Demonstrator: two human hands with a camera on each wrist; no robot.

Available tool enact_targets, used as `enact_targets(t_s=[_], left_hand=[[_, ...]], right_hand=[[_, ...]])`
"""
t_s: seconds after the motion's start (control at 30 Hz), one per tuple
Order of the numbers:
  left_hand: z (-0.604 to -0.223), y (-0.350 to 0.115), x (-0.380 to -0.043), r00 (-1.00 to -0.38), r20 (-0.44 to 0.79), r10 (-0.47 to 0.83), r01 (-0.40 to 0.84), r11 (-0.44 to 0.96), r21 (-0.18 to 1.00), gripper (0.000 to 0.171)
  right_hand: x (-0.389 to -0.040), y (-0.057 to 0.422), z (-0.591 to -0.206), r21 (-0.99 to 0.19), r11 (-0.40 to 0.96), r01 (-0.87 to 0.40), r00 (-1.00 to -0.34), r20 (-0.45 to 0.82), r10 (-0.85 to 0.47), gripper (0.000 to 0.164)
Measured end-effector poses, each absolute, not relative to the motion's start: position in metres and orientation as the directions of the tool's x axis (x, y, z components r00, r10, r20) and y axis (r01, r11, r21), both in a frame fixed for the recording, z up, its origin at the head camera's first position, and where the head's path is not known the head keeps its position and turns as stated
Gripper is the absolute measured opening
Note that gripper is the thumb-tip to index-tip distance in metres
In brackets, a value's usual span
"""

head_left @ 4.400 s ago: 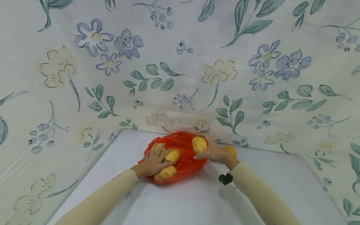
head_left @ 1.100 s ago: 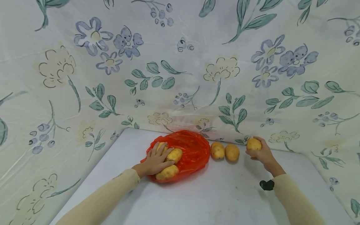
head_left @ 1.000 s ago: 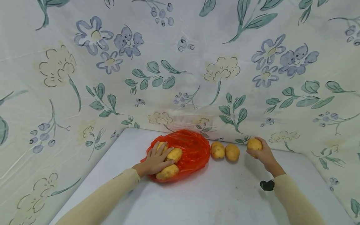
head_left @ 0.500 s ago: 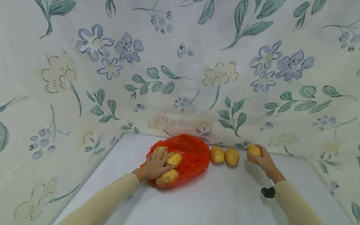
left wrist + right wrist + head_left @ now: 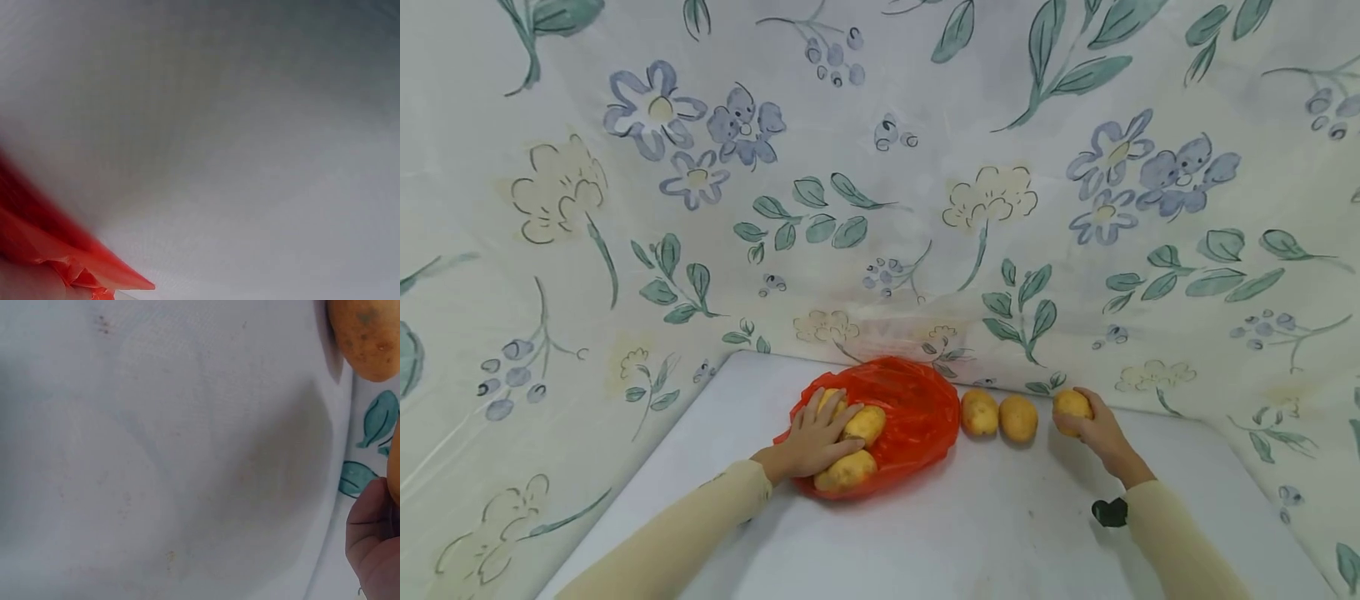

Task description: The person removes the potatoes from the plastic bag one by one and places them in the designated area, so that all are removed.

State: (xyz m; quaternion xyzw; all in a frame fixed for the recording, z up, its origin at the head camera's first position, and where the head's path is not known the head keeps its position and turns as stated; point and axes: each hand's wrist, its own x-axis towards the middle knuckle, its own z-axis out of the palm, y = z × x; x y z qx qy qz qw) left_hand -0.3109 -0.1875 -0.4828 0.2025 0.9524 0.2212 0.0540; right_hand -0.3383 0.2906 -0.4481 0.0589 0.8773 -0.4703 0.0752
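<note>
My left hand [image 5: 812,442] rests with spread fingers over several yellow potatoes on a red plastic bag [image 5: 913,412]. Uncovered parts of two of them show: one potato [image 5: 865,425] beside the fingers and another potato [image 5: 846,472] below the thumb. In the left wrist view only a corner of the red bag [image 5: 56,240] appears. To the right, my right hand [image 5: 1105,435] grips a potato [image 5: 1071,408] near the back of the table. The right wrist view catches the thumb side of that hand [image 5: 378,544] and an edge of the held potato [image 5: 394,469].
Two more potatoes stand side by side between the bag and my right hand: the left potato [image 5: 980,413] close to the bag, the right potato [image 5: 1018,419] next to it. Floral sheeting [image 5: 880,183] rises behind and beside the white table [image 5: 940,542].
Since the oldest frame, my right hand has gone from above the bag to the far right, and a second potato stands beside the bag. Lately it has shifted slightly left, still holding a potato.
</note>
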Motion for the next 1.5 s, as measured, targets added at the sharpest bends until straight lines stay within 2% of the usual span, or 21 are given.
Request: enact_targets(t_s=[0.27, 0.77, 0.93, 1.23, 1.5], left_hand=[[-0.478, -0.186, -0.313, -0.912, -0.039, 0.409, 0.353, 0.827, 0.437, 0.08], [-0.479, -0.191, -0.316, -0.914, -0.014, 0.405, 0.36, 0.828, 0.429, 0.077], [-0.471, -0.188, -0.313, -0.911, -0.039, 0.41, 0.352, 0.825, 0.441, 0.078], [-0.481, -0.188, -0.316, -0.911, -0.035, 0.411, 0.361, 0.837, 0.412, 0.079], [-0.475, -0.185, -0.313, -0.909, -0.04, 0.415, 0.355, 0.821, 0.448, 0.081]], right_hand=[[-0.341, 0.292, -0.451, -0.813, 0.543, 0.211, -0.975, -0.217, 0.055, 0.087], [-0.346, 0.288, -0.458, -0.807, 0.568, 0.163, -0.979, -0.204, -0.008, 0.091], [-0.349, 0.291, -0.462, -0.802, 0.572, 0.171, -0.979, -0.206, 0.004, 0.092], [-0.346, 0.294, -0.474, -0.779, 0.598, 0.187, -0.971, -0.24, -0.009, 0.091], [-0.349, 0.299, -0.475, -0.772, 0.613, 0.167, -0.969, -0.244, -0.043, 0.093]])
